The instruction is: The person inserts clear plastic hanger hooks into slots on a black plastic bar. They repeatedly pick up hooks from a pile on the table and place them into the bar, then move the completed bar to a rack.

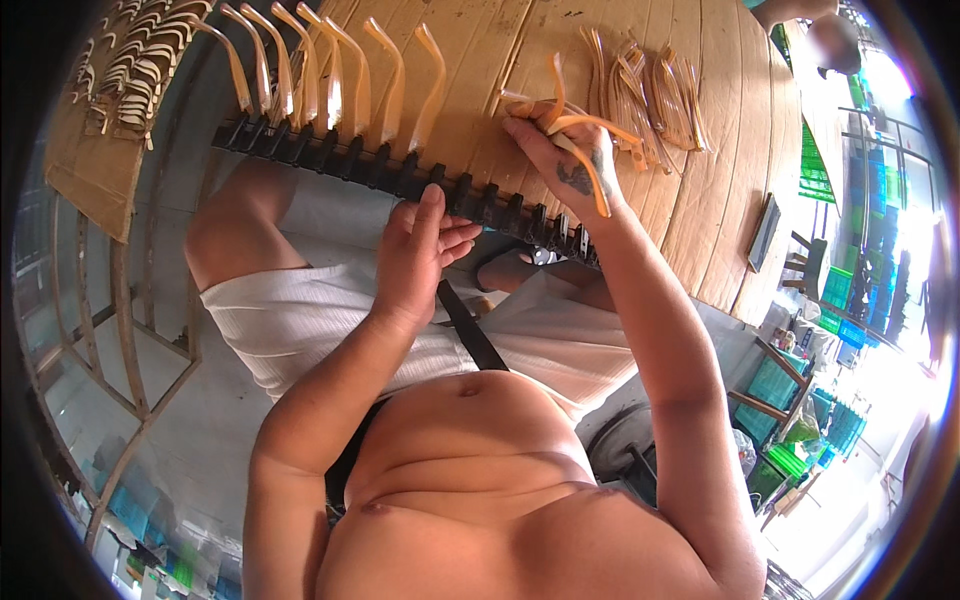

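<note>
A black rack of clips (372,170) runs along the table's near edge, slanting down to the right. Several amber glasses temples (335,95) stand upright in its left clips, while clips farther right hold none. My left hand (415,245) is at the middle of the rack, thumb tip against a clip, the other fingers stretched out and apart below it. Over the table, my right hand (565,165) is closed round a few amber glasses temples (590,175) that point in different directions. Its fingertips are partly hidden by them.
Beyond my right hand lies a pile of amber temples (655,95) on the cardboard-covered table (715,190). Many curved pieces (130,70) line a board at the far left. A dark flat block (764,232) lies near the right edge. Another person's arm (790,10) shows at top right.
</note>
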`<state>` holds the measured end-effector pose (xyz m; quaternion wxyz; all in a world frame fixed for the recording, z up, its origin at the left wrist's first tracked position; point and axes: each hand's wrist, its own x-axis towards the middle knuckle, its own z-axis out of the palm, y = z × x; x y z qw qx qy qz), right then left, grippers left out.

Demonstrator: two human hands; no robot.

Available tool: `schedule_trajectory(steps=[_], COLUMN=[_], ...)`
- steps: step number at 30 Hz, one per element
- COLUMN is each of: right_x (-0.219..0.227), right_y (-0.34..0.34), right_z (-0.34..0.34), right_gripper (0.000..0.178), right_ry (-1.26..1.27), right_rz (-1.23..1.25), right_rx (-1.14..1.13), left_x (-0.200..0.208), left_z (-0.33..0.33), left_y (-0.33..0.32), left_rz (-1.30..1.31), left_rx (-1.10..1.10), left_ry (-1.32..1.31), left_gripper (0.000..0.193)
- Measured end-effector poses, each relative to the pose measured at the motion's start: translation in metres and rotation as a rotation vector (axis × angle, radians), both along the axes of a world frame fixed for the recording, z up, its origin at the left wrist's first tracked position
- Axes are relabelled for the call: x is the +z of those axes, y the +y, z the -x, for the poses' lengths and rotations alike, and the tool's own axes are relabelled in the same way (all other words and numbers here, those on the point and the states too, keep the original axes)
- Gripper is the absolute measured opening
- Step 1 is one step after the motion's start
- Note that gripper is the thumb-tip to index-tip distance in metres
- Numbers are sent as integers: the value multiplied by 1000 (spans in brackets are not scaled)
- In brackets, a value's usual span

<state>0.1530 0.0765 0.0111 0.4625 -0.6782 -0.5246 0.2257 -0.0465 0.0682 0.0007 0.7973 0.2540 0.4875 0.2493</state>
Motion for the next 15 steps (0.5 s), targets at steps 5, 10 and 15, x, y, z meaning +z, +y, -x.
schedule_trajectory(steps=[5, 10, 15], right_x=[8, 3, 3], right_y=[-2, 10, 13], right_z=[18, 36, 39], right_gripper=[22, 24, 24], right_ry=[185, 235, 132], right_rz=[209, 325, 301], right_rx=[36, 41, 122], left_x=[-5, -10, -10], left_z=[1, 3, 5], left_y=[4, 6, 6], left_rz=[12, -20, -2], left_rx=[-1, -14, -3], left_ry=[1, 3, -28], left_gripper=[49, 45, 40])
